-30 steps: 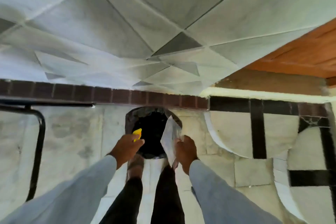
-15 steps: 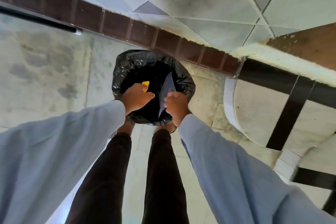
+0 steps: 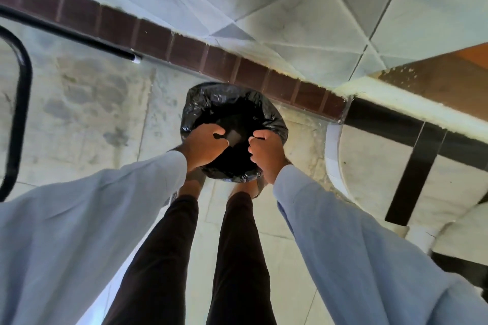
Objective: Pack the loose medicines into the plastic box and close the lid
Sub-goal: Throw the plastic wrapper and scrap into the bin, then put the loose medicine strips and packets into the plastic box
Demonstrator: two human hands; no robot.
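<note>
Floor: pale stone slabs [image 3: 87, 119], stained, below and left of the hands. A black metal tube frame [image 3: 22, 103] stands far left. A band of dark red brick tiles [image 3: 184, 50] runs diagonally beyond the hands, with grey-white wall tiles [image 3: 277, 8] above it. Right of the hands lie black inlay strips [image 3: 412, 169] in the floor and a wooden surface [image 3: 449, 71] at the upper right.

Change since half a second ago: the yellow item in the left hand and the white sheet in the right hand are gone from view.

Left hand [image 3: 203, 144]: fingers curled, loosely closed, over the near rim of the bin lined with a black bag [image 3: 229, 103]; whether it grips anything cannot be told. Right hand [image 3: 266, 152]: fingers curled inward, likewise over the bin; contents cannot be told. A small grey piece [image 3: 233, 136] shows between the hands inside the bin. Blue sleeves [image 3: 343, 232], dark trousers [image 3: 237, 258] below.

Medicines and plastic box: not visible.
</note>
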